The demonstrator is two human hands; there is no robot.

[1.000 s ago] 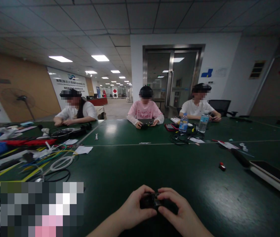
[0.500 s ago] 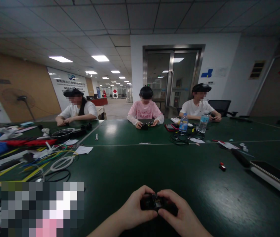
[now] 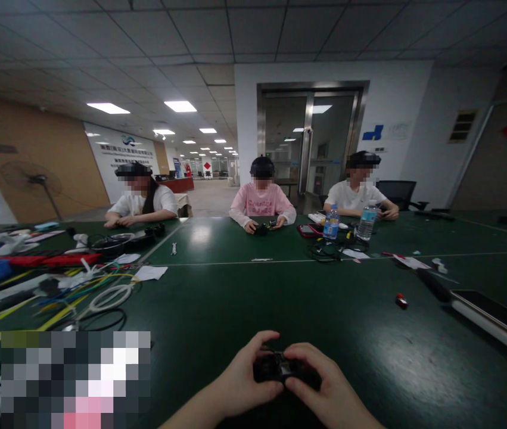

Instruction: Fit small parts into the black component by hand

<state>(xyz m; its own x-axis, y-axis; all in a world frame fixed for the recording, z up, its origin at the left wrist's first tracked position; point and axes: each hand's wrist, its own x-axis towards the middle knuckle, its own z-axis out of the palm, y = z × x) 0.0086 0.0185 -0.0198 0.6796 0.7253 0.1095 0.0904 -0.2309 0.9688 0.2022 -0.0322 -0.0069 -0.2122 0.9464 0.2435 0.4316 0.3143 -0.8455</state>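
A broad, glossy, dark-green table [image 3: 217,310] spread in front of me, and on its far side sat a person in a pink printed top [image 3: 262,202]. To my right lay a long flat slab with a white edge and a dark face [image 3: 497,322], and farther off stood a clear plastic bottle with a pale-blue label [image 3: 366,223]. Nearer than all of these were my own bare hands: the left hand [image 3: 246,372] gripped one end of a compact black object with shiny facets [image 3: 268,368], its thumb along the near side and its index finger arched at the far side (whether that fingertip touched, I couldn't tell). My right hand [image 3: 324,378] was closed around the other end, thumb near and fingers over the top, so the object sat between my palms, just in front of my body. With that left index finger arched, I judged, a hard push from the right could twist the piece out of my left grip, and the smooth faces might slip if my fingertips were damp. A loose part, if there was one, could drop and skid on the slick surface, toward the tiny red-and-silver thing [image 3: 401,301] lying by itself.
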